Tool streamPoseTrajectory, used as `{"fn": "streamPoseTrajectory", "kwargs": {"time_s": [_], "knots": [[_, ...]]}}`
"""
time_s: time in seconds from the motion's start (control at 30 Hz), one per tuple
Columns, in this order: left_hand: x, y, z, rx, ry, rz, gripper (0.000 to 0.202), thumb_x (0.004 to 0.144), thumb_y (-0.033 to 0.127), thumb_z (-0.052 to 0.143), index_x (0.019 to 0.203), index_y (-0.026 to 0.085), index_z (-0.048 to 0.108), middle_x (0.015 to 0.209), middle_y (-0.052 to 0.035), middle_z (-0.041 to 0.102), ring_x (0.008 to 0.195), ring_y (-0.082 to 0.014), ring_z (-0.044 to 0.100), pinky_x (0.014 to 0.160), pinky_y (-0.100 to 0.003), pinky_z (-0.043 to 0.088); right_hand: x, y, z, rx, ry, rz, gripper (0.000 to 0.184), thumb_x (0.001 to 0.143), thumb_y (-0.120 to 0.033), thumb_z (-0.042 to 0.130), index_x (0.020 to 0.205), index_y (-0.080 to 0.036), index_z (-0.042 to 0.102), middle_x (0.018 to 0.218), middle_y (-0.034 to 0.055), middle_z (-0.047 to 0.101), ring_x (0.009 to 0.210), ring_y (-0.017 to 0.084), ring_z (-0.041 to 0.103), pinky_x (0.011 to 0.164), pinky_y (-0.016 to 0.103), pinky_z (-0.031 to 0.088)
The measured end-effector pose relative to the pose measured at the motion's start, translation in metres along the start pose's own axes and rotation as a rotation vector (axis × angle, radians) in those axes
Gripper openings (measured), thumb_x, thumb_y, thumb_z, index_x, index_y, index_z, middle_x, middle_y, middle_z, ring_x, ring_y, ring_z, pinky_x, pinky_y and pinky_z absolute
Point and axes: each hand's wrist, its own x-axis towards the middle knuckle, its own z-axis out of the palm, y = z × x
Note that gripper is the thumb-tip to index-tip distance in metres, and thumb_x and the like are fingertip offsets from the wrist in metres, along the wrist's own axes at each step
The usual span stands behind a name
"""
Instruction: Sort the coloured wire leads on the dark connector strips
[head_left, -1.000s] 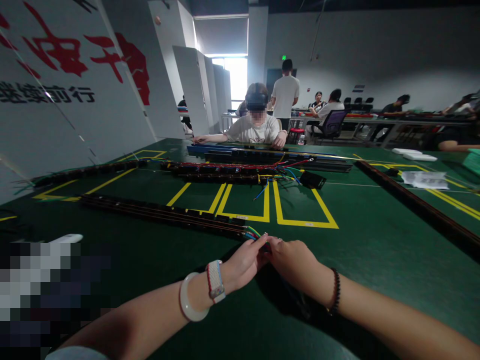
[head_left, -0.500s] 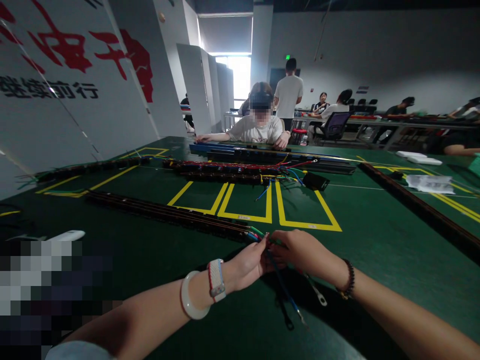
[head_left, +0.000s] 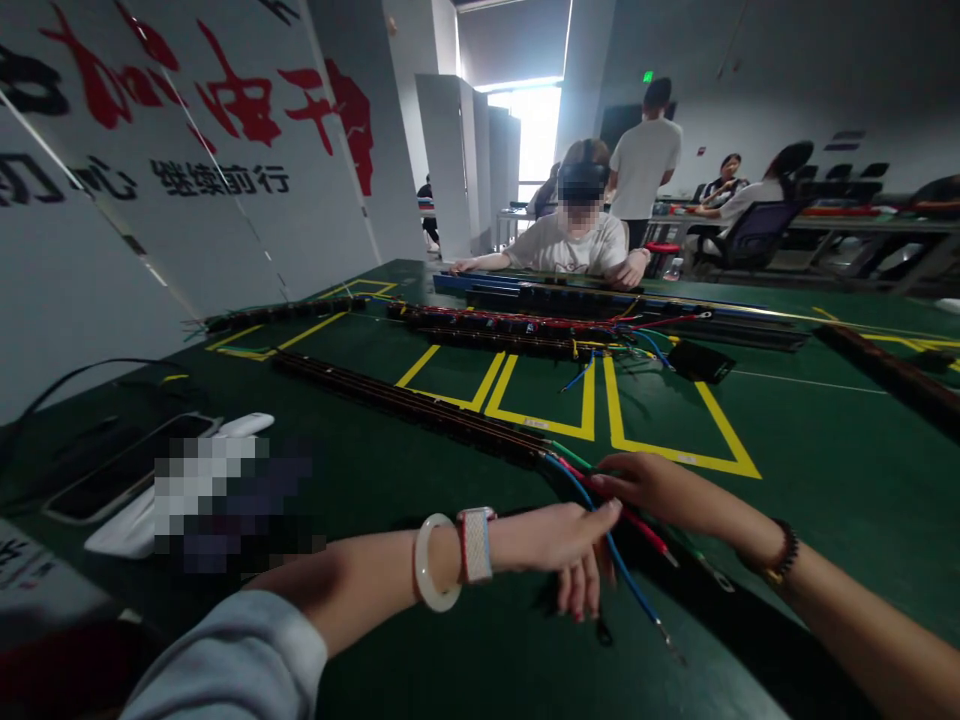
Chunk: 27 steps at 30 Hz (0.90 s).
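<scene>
A long dark wire harness point(head_left: 420, 400) lies slantwise on the green table, its loose leads fanning out from the near end. My left hand point(head_left: 559, 545) has its thumb across the blue wire point(head_left: 634, 588), loosely pinched, while the other fingers hang down. Over the red wire point(head_left: 656, 536) curls my right hand point(head_left: 656, 490), fingertips closed on it near the harness end; the exact grip is partly hidden. A green wire point(head_left: 574, 452) runs beneath the right fingers. Bare metal shows at the blue wire's tip, and a ring terminal point(head_left: 721, 580) lies below the right wrist.
More harnesses point(head_left: 510, 335) lie across the table beyond yellow tape outlines point(head_left: 540, 425). Another dark strip point(head_left: 885, 370) is at the right. A phone point(head_left: 135, 465) and a white object point(head_left: 120, 525) lie at left. Across the table sits a person point(head_left: 574, 245).
The view has turned left. My hands, earlier close together at the wire bundle, have moved apart; the left is lower along the blue wire, and the red wire shows more.
</scene>
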Motion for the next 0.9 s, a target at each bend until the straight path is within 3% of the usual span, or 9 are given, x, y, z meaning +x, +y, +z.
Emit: {"fn": "streamPoseTrajectory", "kwargs": {"time_s": [0.03,0.07,0.13,0.23,0.37,0.43,0.57,0.7,0.9], "knots": [[-0.008,0.003,0.006,0.293,-0.052,0.008,0.074,0.084,0.069,0.006,0.062,0.014,0.051,0.051,-0.0098,0.054,0.044,-0.0143,0.049,0.052,-0.029,0.04,0.0,0.001,-0.002,0.012,-0.015,0.003,0.039,0.094,-0.046,0.041,0.101,-0.015,0.064,0.086,0.0065,0.064,0.071,0.015,0.056,0.059,0.023,0.037],[-0.016,0.006,0.013,0.578,-0.046,0.11,0.067,0.088,0.064,0.015,0.062,0.015,0.053,0.052,-0.0088,0.055,0.044,-0.0129,0.049,0.052,-0.028,0.038,-0.001,0.0,-0.003,0.015,-0.026,0.014,0.043,0.094,-0.05,0.04,0.101,-0.016,0.064,0.084,0.0061,0.063,0.069,0.015,0.055,0.057,0.023,0.036],[-0.029,0.009,0.026,1.126,0.117,0.451,0.049,0.09,0.049,0.033,0.065,0.015,0.057,0.058,-0.0108,0.058,0.049,-0.0149,0.05,0.051,-0.028,0.033,-0.003,-0.004,-0.002,0.006,-0.036,0.039,0.049,0.092,-0.057,0.04,0.099,-0.015,0.064,0.08,0.0059,0.062,0.064,0.014,0.053,0.054,0.023,0.034],[-0.038,0.01,0.039,1.442,0.201,0.788,0.029,0.089,0.028,0.042,0.07,0.018,0.061,0.068,-0.0115,0.062,0.062,-0.0177,0.055,0.056,-0.031,0.031,-0.004,-0.012,0.002,-0.026,-0.035,0.084,0.055,0.084,-0.064,0.049,0.098,-0.013,0.064,0.076,0.0061,0.061,0.06,0.014,0.051,0.051,0.023,0.031],[-0.034,0.007,0.04,1.501,0.03,0.899,0.029,0.088,0.019,0.039,0.064,0.02,0.057,0.073,-0.0102,0.063,0.067,-0.0182,0.055,0.057,-0.034,0.03,0.0,-0.012,0.012,-0.067,-0.031,0.123,0.05,0.078,-0.061,0.059,0.094,-0.013,0.063,0.074,0.0045,0.06,0.058,0.012,0.048,0.048,0.023,0.028],[-0.031,0.007,0.036,1.537,0.011,0.903,0.029,0.088,0.019,0.039,0.065,0.02,0.057,0.075,-0.01,0.064,0.067,-0.0177,0.055,0.057,-0.034,0.03,0.002,-0.009,0.016,-0.05,-0.058,0.124,0.047,0.079,-0.059,0.059,0.086,-0.013,0.062,0.07,0.0033,0.058,0.055,0.011,0.045,0.046,0.023,0.026],[-0.031,0.011,0.031,1.615,0.072,0.94,0.031,0.09,0.019,0.036,0.071,0.018,0.061,0.073,-0.0104,0.063,0.063,-0.0169,0.053,0.056,-0.033,0.028,0.005,-0.008,0.021,0.032,-0.113,0.144,0.044,0.081,-0.057,0.056,0.079,-0.013,0.06,0.062,0.0004,0.053,0.05,0.009,0.039,0.043,0.022,0.024],[-0.034,0.017,0.031,1.546,0.089,0.791,0.034,0.091,0.023,0.033,0.075,0.019,0.062,0.079,-0.011,0.064,0.069,-0.0174,0.055,0.058,-0.032,0.029,0.004,-0.01,0.023,0.038,-0.099,0.155,0.034,0.082,-0.046,0.056,0.08,-0.012,0.061,0.063,0.0004,0.053,0.052,0.009,0.039,0.044,0.022,0.024],[-0.034,0.016,0.027,1.553,0.293,0.798,0.038,0.092,0.027,0.032,0.076,0.018,0.065,0.073,-0.0124,0.062,0.064,-0.0161,0.053,0.057,-0.03,0.029,0.005,-0.01,0.021,0.07,-0.057,0.154,0.028,0.081,-0.039,0.058,0.087,-0.012,0.061,0.07,0.0016,0.058,0.057,0.011,0.046,0.048,0.023,0.028]]}}
